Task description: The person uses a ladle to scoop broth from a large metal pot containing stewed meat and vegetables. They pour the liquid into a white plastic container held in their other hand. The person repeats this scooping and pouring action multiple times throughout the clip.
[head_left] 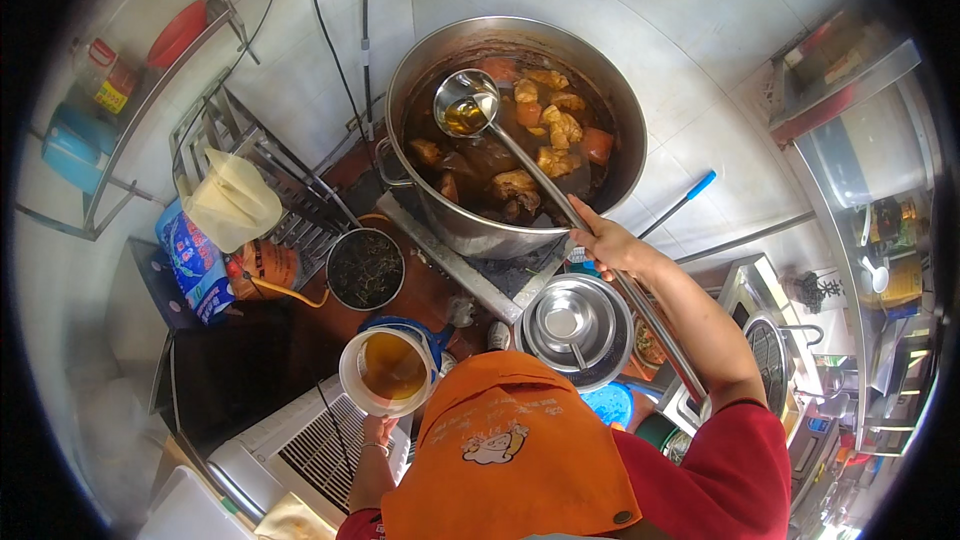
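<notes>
My right hand point(611, 240) grips the long metal handle of a ladle point(466, 101). Some yellowish, oily liquid lies in the ladle's bowl, which is over the dark broth. Under it, a large steel stockpot point(517, 236) holds brown broth with chunks of meat point(561, 126) and reddish pieces. Low on the left, my left hand point(380, 431) is at the underside of a white plastic bucket point(349, 371), holding it tilted. Amber liquid point(394, 366) shows inside the bucket. The fingers beneath it are partly hidden.
Left of the stockpot stands a small pot of dark herbs point(365, 268). Nested steel bowls and a colander point(574, 322) are at its lower right. A blue-handled rod point(701, 185) leans at the wall. Shelves point(161, 82) line the left, and a white vented appliance point(300, 457) is below.
</notes>
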`<state>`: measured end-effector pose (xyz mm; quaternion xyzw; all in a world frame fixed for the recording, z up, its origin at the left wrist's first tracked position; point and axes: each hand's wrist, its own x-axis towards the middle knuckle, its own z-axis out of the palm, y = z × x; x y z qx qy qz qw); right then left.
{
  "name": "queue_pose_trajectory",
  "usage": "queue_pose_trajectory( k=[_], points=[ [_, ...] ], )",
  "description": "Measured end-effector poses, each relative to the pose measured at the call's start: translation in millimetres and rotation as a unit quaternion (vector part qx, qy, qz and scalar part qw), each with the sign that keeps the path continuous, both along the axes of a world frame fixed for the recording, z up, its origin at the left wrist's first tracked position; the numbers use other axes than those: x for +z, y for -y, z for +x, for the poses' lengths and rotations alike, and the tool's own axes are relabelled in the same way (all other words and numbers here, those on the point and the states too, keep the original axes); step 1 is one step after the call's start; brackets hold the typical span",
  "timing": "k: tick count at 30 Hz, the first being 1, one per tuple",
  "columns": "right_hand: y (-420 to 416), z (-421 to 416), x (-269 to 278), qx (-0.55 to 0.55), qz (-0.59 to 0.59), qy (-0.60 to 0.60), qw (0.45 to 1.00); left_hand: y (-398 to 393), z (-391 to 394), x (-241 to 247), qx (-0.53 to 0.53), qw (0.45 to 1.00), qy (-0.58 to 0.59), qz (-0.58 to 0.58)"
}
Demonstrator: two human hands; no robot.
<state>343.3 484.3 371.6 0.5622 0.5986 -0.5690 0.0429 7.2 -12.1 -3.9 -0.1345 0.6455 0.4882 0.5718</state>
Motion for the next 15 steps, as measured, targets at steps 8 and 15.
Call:
queue_pose_trajectory(
  k=[8,15],
  points=[
    [-1.0,0.2,-0.1,-0.004,-0.007,0.004,1.000,-2.8,1.1,2.3,0.005,1.000,0.008,-0.010],
    [-1.5,1.4,-2.1,0.000,-0.001,0.001,1.000,-3.2,0.0,4.0,0.003,1.000,0.013,-0.016]
  ],
)
